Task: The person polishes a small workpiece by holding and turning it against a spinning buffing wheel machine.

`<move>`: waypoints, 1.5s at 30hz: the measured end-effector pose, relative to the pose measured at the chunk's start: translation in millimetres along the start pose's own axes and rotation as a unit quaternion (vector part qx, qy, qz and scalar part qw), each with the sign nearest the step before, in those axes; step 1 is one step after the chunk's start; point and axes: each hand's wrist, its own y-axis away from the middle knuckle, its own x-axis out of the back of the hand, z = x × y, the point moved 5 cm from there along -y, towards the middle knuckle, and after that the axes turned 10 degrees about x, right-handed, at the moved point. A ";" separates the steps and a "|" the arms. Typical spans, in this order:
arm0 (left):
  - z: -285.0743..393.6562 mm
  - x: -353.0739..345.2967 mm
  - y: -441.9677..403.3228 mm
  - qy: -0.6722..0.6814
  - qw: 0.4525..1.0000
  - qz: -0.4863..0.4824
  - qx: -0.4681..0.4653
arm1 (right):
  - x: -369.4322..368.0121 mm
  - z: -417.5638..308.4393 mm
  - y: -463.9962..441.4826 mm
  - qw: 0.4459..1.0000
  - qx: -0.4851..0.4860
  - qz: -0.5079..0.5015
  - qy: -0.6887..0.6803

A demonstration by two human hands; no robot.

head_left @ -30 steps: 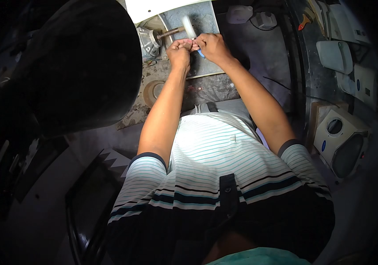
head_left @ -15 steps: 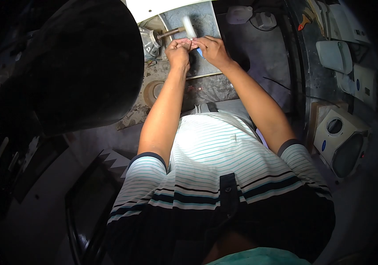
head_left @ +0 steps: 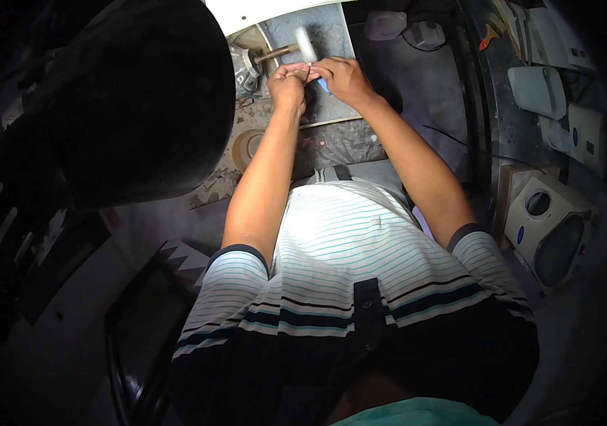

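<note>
A white polishing wheel point(head_left: 305, 45) sits on the end of a brown spindle point(head_left: 277, 52), which comes out of a motor point(head_left: 245, 67) on the left. Just below the wheel's lower edge, the fingertips of my left hand point(head_left: 288, 86) and my right hand point(head_left: 348, 82) meet. Both hands are closed in a pinch around a tiny pale piece point(head_left: 310, 64), too small to name. Whether it touches the wheel I cannot tell. A bit of something blue point(head_left: 323, 84) shows under my right hand.
Beneath the hands lies a grey tray point(head_left: 332, 110) with a pale rim. A large dark rounded shape point(head_left: 147, 106) blocks the upper left. To the right are a cream box with a round hole point(head_left: 545, 227), a pale plastic container point(head_left: 536, 91) and an orange-handled brush point(head_left: 488, 37).
Both hands keep their pinch near the wheel with hardly any movement. The whole view has shifted very slightly.
</note>
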 end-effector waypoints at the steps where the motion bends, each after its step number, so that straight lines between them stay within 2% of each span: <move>1: -1.2 -0.9 -0.3 -0.006 1.000 0.004 -0.001 | -2.5 2.8 0.8 1.000 0.001 0.000 -0.002; 6: 0.7 6.0 1.3 -0.020 1.000 -0.007 0.001 | -8.4 5.1 3.2 0.999 0.045 0.012 -0.025; 8: 1.6 8.8 4.9 -0.004 0.996 -0.080 0.042 | -7.6 -1.0 5.8 0.997 0.051 -0.006 -0.055; 10: 0.4 19.8 11.6 -0.024 0.995 -0.082 0.047 | -4.5 -11.8 12.1 0.994 0.057 -0.025 -0.085; 12: -1.8 30.6 15.5 -0.047 0.995 -0.077 0.053 | -5.4 -22.4 17.6 0.990 0.054 -0.128 -0.033; 13: -3.2 35.0 17.0 -0.047 0.995 -0.077 0.053 | -2.7 -23.9 21.6 0.990 0.054 -0.128 -0.033; 15: 2.3 44.1 18.4 -0.079 0.995 -0.060 -0.015 | 2.7 -22.4 27.1 0.990 0.047 -0.123 0.050; 16: 6.5 45.8 22.0 -0.078 0.994 -0.064 -0.036 | 3.1 -18.0 29.1 0.990 0.049 -0.123 0.049; 18: 8.7 47.2 24.6 -0.080 0.994 -0.067 -0.044 | -1.6 -3.7 33.6 0.950 0.051 -0.196 0.236; 19: 10.4 48.1 25.5 -0.081 0.993 -0.070 -0.053 | -5.0 0.5 33.7 0.951 0.051 -0.195 0.236; 21: 10.5 48.3 27.5 -0.083 0.993 -0.068 -0.052 | -15.0 16.2 34.7 0.942 -0.022 -0.242 0.233; 22: 10.2 48.3 28.4 -0.077 0.995 -0.051 -0.044 | -14.6 9.6 30.2 0.942 -0.020 -0.240 0.233; 24: 9.4 47.8 31.4 -0.047 0.998 -0.034 -0.032 | -4.2 10.3 26.9 0.966 -0.215 -0.114 0.089; 25: 11.4 42.7 33.0 -0.046 0.998 -0.035 -0.033 | -9.6 12.6 26.0 0.966 -0.214 -0.114 0.091; 27: 13.8 34.2 38.1 0.009 0.998 -0.055 -0.020 | -29.2 23.4 32.6 0.933 -0.322 -0.070 -0.145; 28: 12.9 34.8 37.0 0.008 0.998 -0.055 -0.020 | -33.9 25.6 32.3 0.917 -0.349 -0.059 -0.183; 31: 20.7 27.8 29.2 0.000 0.996 -0.073 -0.059 | -40.5 26.5 29.5 0.899 -0.384 -0.011 -0.209; 35: 32.6 16.0 25.7 -0.013 0.993 -0.083 -0.082 | -40.5 28.6 27.7 0.886 -0.415 -0.004 -0.207; 37: 36.2 9.4 23.6 -0.045 0.990 -0.085 -0.098 | -42.2 27.7 31.5 0.832 -0.461 0.047 -0.305; 45: 28.7 -1.1 26.5 -0.042 0.988 -0.111 -0.095 | -37.3 39.6 48.7 0.820 -0.466 0.082 -0.322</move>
